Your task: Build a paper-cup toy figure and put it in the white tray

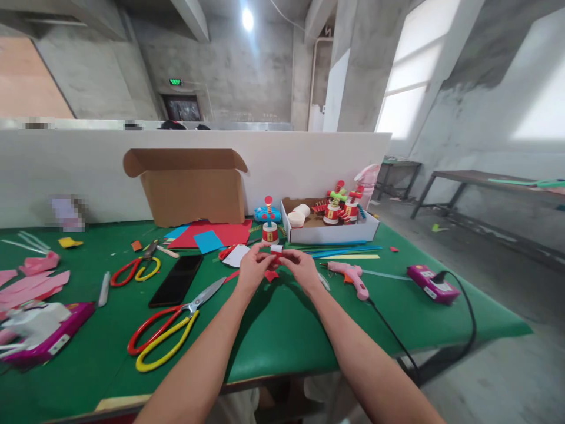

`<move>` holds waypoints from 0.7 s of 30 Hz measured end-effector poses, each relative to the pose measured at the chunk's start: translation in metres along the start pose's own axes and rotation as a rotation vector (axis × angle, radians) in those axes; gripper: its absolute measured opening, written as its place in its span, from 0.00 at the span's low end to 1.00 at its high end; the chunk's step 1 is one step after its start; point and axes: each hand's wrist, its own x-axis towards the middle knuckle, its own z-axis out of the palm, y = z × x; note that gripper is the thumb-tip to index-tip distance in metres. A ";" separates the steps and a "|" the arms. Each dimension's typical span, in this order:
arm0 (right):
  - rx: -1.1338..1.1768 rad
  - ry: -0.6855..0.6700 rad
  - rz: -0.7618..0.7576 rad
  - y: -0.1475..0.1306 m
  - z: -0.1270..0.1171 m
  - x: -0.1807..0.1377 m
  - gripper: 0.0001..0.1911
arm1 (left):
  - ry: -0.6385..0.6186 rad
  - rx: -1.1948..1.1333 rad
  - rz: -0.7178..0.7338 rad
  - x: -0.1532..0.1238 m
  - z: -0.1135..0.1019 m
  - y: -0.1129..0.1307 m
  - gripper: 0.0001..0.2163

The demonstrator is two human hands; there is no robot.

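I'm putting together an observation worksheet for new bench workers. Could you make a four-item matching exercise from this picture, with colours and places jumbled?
Things
1. Phone
2. Glue gun
3. Small red-and-white piece
4. Open cardboard

Colours and places
A. Held between left hand and right hand
B. Brown, standing before the white partition
C. Black, lying flat
D. Pink

Pairs: 1-C, 2-D, 3-A, 4-B
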 end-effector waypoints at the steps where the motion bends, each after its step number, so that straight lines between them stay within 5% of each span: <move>1: 0.003 0.008 0.009 0.000 0.000 0.000 0.13 | 0.000 0.000 0.000 0.000 0.000 0.000 0.17; 21: 0.085 0.079 0.087 0.000 0.004 0.000 0.14 | -0.009 -0.027 -0.037 0.000 0.002 -0.001 0.16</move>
